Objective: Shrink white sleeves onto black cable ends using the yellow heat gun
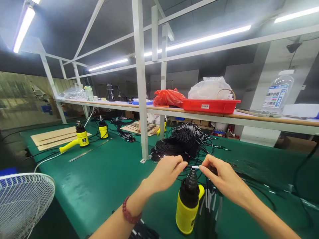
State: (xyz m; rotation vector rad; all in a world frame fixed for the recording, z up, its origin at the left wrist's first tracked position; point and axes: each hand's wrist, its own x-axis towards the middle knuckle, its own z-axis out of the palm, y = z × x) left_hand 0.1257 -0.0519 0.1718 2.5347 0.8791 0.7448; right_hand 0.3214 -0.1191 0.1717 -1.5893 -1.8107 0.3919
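A thin black cable with a short white sleeve (195, 167) is stretched between my two hands, just above the nozzle of an upright yellow-and-black heat gun (186, 210). My left hand (168, 171) pinches the dark cable left of the sleeve. On the other side, my right hand (221, 176) has thumb and forefinger closed at the sleeve's right end. Whether the sleeve touches the nozzle I cannot tell. Below my right hand lie several cables with grey-white ends (210, 199). Behind both hands rises a big heap of black cables (183, 141).
Another yellow heat gun (81, 137) stands on the green table (104, 172) at left, beside flat boards (53, 137). A white fan (25, 202) is at lower left. The shelf above carries a red tray (211, 106) and a plastic bottle (277, 93). A white post (141, 83) rises behind my left hand.
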